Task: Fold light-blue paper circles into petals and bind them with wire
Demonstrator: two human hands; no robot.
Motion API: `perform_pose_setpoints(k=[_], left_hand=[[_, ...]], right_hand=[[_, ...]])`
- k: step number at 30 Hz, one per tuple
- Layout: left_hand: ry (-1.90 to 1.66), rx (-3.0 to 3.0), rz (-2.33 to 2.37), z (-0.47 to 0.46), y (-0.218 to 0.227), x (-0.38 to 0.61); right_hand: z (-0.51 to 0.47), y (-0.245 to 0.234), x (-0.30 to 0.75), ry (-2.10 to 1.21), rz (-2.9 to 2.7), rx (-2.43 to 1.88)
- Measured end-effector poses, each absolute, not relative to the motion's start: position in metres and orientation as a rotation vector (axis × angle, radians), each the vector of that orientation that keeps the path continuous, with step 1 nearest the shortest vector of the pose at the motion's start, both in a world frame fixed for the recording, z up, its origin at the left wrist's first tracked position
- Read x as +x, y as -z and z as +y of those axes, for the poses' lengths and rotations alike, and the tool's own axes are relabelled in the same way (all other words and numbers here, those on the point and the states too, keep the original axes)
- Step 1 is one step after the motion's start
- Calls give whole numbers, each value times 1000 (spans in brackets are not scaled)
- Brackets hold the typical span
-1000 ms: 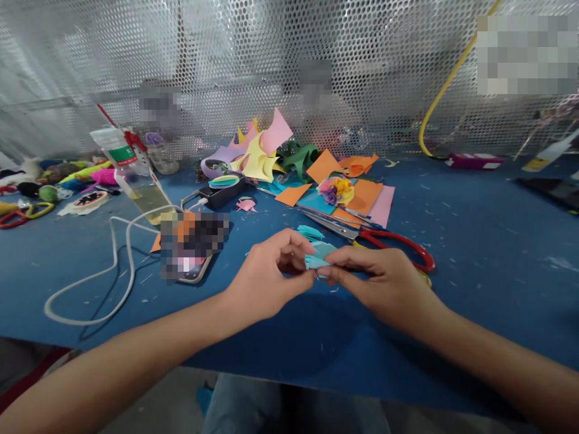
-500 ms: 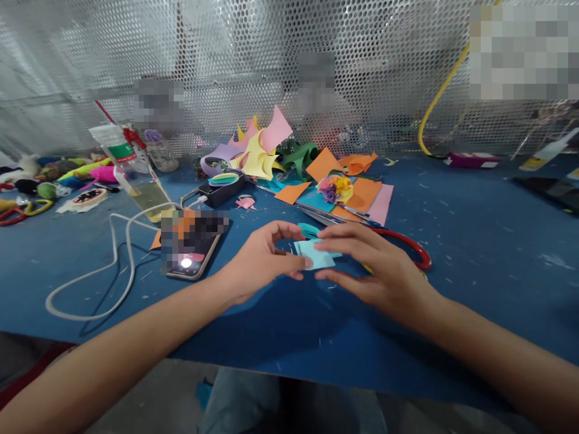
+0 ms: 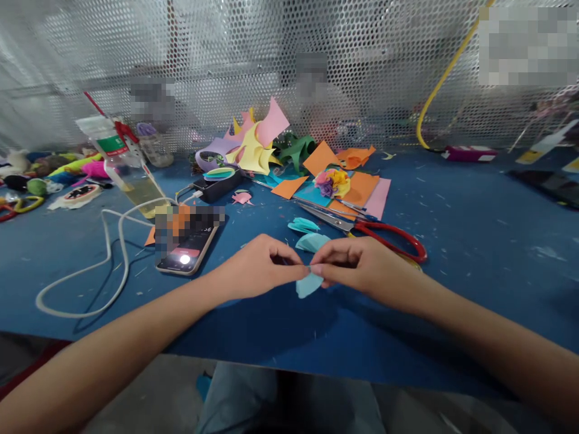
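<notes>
My left hand (image 3: 271,268) and my right hand (image 3: 353,265) meet over the near part of the blue table, thumbs and fingers pinching one small light-blue paper piece (image 3: 308,286). Its rounded part hangs below my fingertips. Just beyond my hands lies another light-blue folded paper (image 3: 312,242), partly behind my right fingers. A little farther is a turquoise stack of folded paper (image 3: 303,225). Red-handled scissors (image 3: 391,238) rest beyond my right hand, blades pointing to the far left.
A phone (image 3: 192,244) with a white cable (image 3: 81,313) lies left, near a bottle (image 3: 131,175). Paper scraps (image 3: 253,150), orange sheets (image 3: 362,190) and a crumpled paper flower (image 3: 332,182) are piled at the back before a perforated metal screen (image 3: 226,60).
My hands have come together and now pinch one light-blue piece. Another light-blue piece now lies on the table beyond them. The scissors show more fully.
</notes>
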State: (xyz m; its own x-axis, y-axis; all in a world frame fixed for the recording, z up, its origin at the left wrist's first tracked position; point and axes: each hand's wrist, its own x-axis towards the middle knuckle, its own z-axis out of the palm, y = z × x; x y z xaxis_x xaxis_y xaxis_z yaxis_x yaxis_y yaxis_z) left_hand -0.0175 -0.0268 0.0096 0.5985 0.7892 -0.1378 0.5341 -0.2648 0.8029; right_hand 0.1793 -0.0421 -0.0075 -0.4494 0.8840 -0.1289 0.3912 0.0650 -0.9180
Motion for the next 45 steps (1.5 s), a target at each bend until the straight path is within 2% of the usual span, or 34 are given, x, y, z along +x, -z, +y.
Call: perform_pose_setpoints(k=[3,8,10,16,33,45], left_hand=[[-278,2073,1076,-25,-2,-16],[-388,2293,1143,-24,5,-9],[-404,2313,1150,-23,7,-8],[-374,2350,1107,-21,6,-10],[-226,2554,966,-20,3,-11],[-311,2509,1036,-24,2,-11]], right_hand=[[-42,12,179,-1294,-2069,-1301],[-39,15,178,-726,-2326,-1282],[-36,17,180,-623,-2377,-1228],[-35,24,183,-565,-2445,-1067],[-43,23,184,-305,-2602,-998],[-47,11,188,-278,-2761,-978]])
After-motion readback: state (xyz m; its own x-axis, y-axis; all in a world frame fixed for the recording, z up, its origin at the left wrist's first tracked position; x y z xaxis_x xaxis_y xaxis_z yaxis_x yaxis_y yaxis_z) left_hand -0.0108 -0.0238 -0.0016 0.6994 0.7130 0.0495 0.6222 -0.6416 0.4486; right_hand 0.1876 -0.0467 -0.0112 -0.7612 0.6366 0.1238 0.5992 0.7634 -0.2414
